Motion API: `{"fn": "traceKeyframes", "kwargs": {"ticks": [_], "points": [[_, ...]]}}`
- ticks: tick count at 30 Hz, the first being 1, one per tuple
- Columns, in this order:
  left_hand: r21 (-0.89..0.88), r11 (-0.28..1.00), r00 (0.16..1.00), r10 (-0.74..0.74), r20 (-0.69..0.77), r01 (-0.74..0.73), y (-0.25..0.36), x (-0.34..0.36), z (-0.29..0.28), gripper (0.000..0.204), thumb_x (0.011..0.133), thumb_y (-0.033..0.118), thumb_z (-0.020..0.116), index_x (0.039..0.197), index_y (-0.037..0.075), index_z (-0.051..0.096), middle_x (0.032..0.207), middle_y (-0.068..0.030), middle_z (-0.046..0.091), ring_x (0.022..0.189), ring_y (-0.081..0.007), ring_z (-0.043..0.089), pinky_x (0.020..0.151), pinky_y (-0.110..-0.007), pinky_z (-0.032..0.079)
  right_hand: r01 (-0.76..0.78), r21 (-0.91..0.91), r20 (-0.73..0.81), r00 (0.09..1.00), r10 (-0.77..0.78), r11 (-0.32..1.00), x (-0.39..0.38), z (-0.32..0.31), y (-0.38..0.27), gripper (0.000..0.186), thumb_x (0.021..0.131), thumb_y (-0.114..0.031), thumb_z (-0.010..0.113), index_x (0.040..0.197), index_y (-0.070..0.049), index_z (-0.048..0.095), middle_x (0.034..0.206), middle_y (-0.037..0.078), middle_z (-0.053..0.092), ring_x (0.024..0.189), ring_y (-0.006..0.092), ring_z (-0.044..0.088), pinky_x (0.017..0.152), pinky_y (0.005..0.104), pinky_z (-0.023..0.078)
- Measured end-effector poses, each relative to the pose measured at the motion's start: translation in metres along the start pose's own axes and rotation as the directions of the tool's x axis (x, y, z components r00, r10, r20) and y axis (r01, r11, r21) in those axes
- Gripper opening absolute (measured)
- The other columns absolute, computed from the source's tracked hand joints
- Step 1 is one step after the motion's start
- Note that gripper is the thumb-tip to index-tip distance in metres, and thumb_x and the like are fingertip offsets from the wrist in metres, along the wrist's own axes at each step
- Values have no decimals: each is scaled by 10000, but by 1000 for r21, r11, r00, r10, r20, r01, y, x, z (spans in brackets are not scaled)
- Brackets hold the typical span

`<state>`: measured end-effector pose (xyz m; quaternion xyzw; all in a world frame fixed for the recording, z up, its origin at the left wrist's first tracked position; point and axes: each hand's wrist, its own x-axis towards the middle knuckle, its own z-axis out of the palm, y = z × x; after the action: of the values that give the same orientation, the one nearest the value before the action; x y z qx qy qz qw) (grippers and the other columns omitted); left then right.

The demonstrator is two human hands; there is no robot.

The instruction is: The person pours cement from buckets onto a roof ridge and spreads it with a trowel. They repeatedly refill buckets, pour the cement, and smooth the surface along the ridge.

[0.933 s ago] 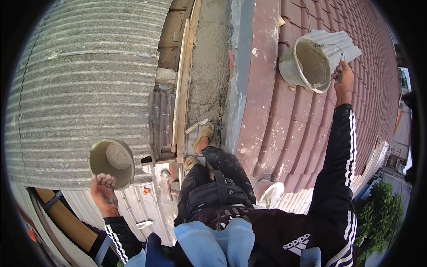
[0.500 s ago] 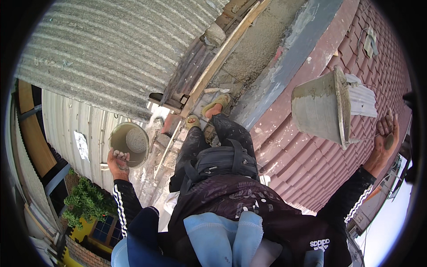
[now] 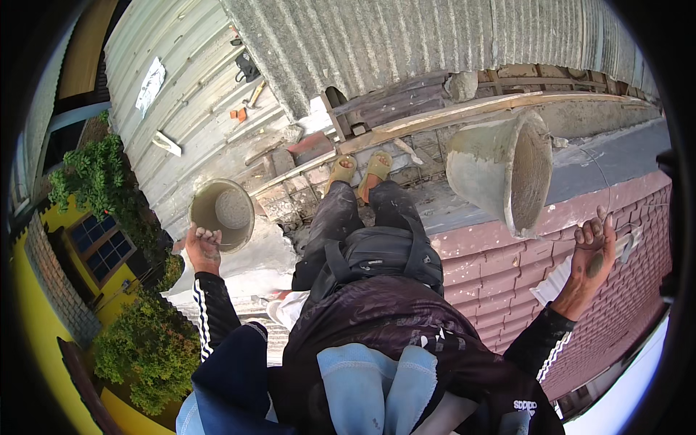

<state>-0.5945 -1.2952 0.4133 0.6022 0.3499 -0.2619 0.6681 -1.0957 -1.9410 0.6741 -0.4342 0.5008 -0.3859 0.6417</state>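
Note:
My left hand (image 3: 203,249) is closed at the near side of a grey bucket (image 3: 251,217), which hangs at my left with its mouth up; a round grey bottom shows inside. My right hand (image 3: 591,252), stretched out to the right, is curled around the thin handle of a second bucket (image 3: 478,174). That one is tilted, its mouth facing right, its wall smeared with cement. A dark grey patch marks the back of this hand. My feet in tan clogs (image 3: 342,170) stand side by side on rough masonry between the buckets.
A wooden plank (image 3: 449,116) runs beside the wet-looking concrete channel. Corrugated grey roofing (image 3: 406,43) lies ahead, red roof tiles (image 3: 500,283) to the right. A hammer (image 3: 255,94) rests on the pale metal sheets (image 3: 188,65). A yellow house (image 3: 54,290) stands far below, left.
My view and body have turned left, so the channel now runs off to the right. My feet have come together. Both buckets stay in my hands; the right one has swung round ahead of that hand.

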Motion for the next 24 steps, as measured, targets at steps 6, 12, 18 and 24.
{"fn": "traceKeyframes", "kwargs": {"ticks": [6,12,18,24], "points": [[-181,972,980,119,-161,-148,7,-109,-60,364,1034,373,617,757,139,578,670,-32,611,677,-232,620,856,-454,544,-113,-148,123,984,131,983,74,62,35,352,1050,-229,607,1258,55,596,827,-14,484,738,106,465,660,266,397],[-270,910,925,228,-305,-313,-2,-219,-100,340,1051,339,591,809,100,581,715,-71,618,710,-253,617,898,-489,536,-66,-309,279,947,157,949,90,115,47,365,1027,-240,647,1244,52,609,813,-23,460,716,95,450,636,262,373],[-342,840,888,307,-343,-422,-44,-306,-129,330,1055,336,586,830,94,591,720,-69,618,730,-258,623,914,-475,531,-21,-339,424,889,173,941,94,152,52,369,1015,-226,660,1230,69,606,798,-20,456,689,92,444,620,258,364],[-393,803,860,265,-436,-447,-72,-346,-155,320,1053,339,584,817,124,575,706,-48,613,726,-242,632,873,-441,550,16,-338,527,832,175,941,81,207,56,324,1023,-221,656,1200,48,622,795,-15,466,687,96,451,621,264,375]]}}
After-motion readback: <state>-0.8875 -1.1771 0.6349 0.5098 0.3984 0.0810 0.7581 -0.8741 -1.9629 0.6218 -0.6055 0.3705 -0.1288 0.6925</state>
